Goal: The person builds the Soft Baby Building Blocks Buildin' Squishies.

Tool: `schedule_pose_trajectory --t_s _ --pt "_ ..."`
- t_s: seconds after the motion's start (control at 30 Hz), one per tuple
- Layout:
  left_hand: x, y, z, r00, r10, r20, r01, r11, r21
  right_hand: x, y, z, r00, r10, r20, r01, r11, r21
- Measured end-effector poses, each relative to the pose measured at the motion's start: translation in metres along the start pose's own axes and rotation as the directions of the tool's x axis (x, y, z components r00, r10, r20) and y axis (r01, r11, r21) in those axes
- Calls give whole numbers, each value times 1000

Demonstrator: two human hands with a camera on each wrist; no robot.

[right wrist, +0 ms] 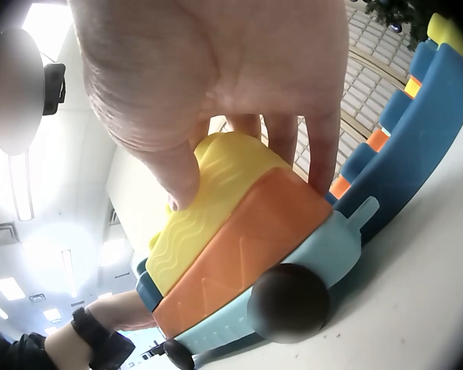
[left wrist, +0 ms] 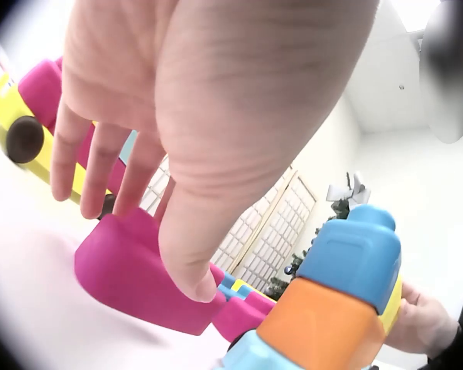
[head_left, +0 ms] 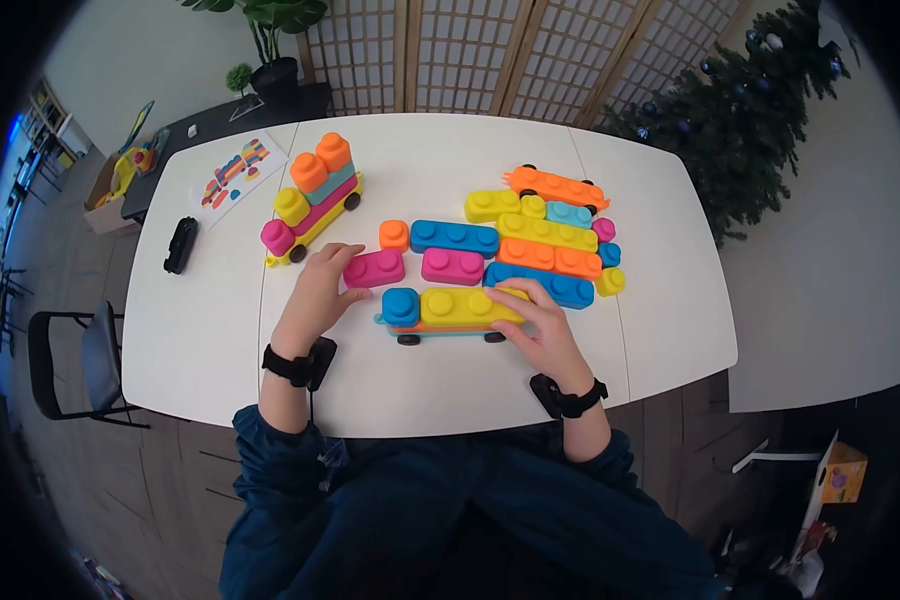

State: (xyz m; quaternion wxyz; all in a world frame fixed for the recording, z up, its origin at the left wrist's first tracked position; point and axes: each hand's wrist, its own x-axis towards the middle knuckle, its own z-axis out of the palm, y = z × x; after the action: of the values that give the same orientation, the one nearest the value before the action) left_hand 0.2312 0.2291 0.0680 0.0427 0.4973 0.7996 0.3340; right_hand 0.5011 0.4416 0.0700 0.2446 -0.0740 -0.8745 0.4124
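Nearest the table's near edge, around its middle, stood a wheeled vehicle: a light-blue base, an orange layer on it, and on top a long yellow block beside a blue cube. The right hand held the yellow block at its right end, thumb on one side and fingers on the other. This stack looked well advanced, though whether it was complete could not be told.

Just beyond it, to the left, a pink block lay on the table. The left hand was spread wide about its left end; whether it touched could not be told. A second pink block lay beside it, unused.

Farther back came more loose pieces, an orange cube and a blue block, with a cluster toward the right edge. Behind that cluster, towards the far edge, an orange wheeled base carried nothing, so its stacking seemed yet to be done.

Toward the far left corner, a yellow-based vehicle bore several blocks and appeared finished; a picture sheet lay beyond it.
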Motion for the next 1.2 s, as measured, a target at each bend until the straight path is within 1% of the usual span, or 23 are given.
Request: schedule_pose_trajectory --t_s 0.07,0.1,0.17,0.2,0.27,0.3,0.37,0.4,0.47,0.5,0.57,0.6,0.73,0.83,0.9,0.93,1.03,1.13,1.2 --pt "6 -4 3 999 -5 54 4 1000 14 0 -2 0 1000 -2 -1 2 1000 1" --pt "8 -7 3 998 -5 55 4 1000 14 -1 -2 0 1000 0 -2 0 1000 2" --pt "14 -7 0 977 -95 189 85 995 56 0 -2 0 1000 11 6 -11 1000 5" --pt "15 -6 -1 978 -92 189 83 995 55 0 -1 0 1000 11 4 -11 1000 4" --pt "13 5 -10 981 -154 120 155 988 -4 -1 1 1 1000 -13 -7 14 1000 5" --pt "11 13 -16 981 -153 122 154 988 -4 -1 1 1 1000 -12 -8 12 1000 5" --pt "6 37 -29 997 -80 -15 74 964 -256 -1 -2 1 1000 23 5 -23 1000 7" --pt "3 48 -36 997 -82 -14 76 964 -255 -1 -1 2 1000 23 6 -23 1000 9" --pt "0 67 -42 997 70 22 -53 899 -434 -1 1 2 1000 -6 3 6 1000 1" --pt "-1 68 -40 997 69 21 -53 899 -434 -1 0 2 1000 -6 4 6 1000 1" --pt "-2 70 -38 972 221 85 -177 917 -358 -1 -1 2 1000 8 10 -8 1000 11" --pt "-2 74 -36 972 218 85 -181 931 -317 0 -1 2 1000 8 10 -8 1000 10" --pt "-3 76 -28 981 179 76 -145 933 -329 0 0 3 1000 -3 9 3 1000 18" --pt "-3 75 -31 975 191 109 -147 934 -326 0 0 3 1000 -2 11 2 1000 13" --pt "-3 71 -31 959 237 155 -176 928 -329 0 0 3 1000 -1 13 1 1000 11" --pt "-4 72 -30 959 237 155 -176 928 -329 0 -1 3 1000 6 13 -6 1000 15" --pt "-7 76 -29 968 208 139 -150 927 -343 0 -1 4 1000 11 9 -11 1000 14" --pt "-10 77 -29 974 183 137 -132 939 -318 0 -1 5 1000 5 9 -5 1000 7" --pt "-11 79 -30 978 134 160 -76 943 -324 1 -2 4 1000 -1 9 1 1000 5"
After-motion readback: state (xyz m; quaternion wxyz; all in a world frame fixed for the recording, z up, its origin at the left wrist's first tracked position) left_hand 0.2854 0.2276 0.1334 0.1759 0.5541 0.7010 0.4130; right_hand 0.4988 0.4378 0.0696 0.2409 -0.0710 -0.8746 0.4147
